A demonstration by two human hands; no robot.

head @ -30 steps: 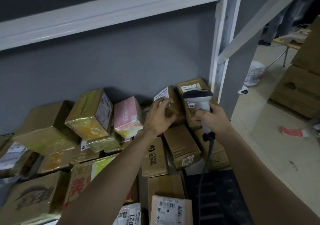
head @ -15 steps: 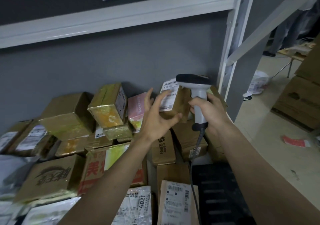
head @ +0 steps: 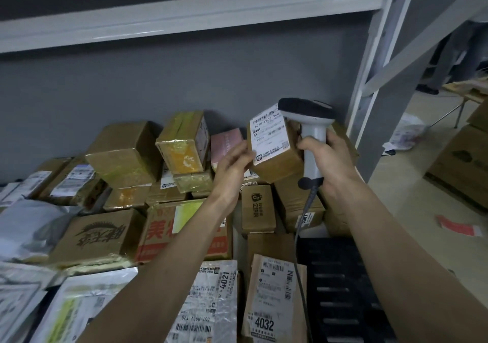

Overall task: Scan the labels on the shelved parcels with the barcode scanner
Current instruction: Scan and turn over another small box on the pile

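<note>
Grey shelving (head: 184,17) is carrying heaped parcels. Left hand (head: 232,168) is gripping a small box (head: 274,157) by its edges, label (head: 269,136) facing up; it looks light and stiff. Right hand (head: 335,160) is clasping the scanner (head: 311,136) handle, seemingly aimed beside the label.

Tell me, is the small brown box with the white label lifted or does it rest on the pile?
Lifted. The left hand holds the small brown box above the pile, label facing the camera, beside the scanner in the right hand.
</note>
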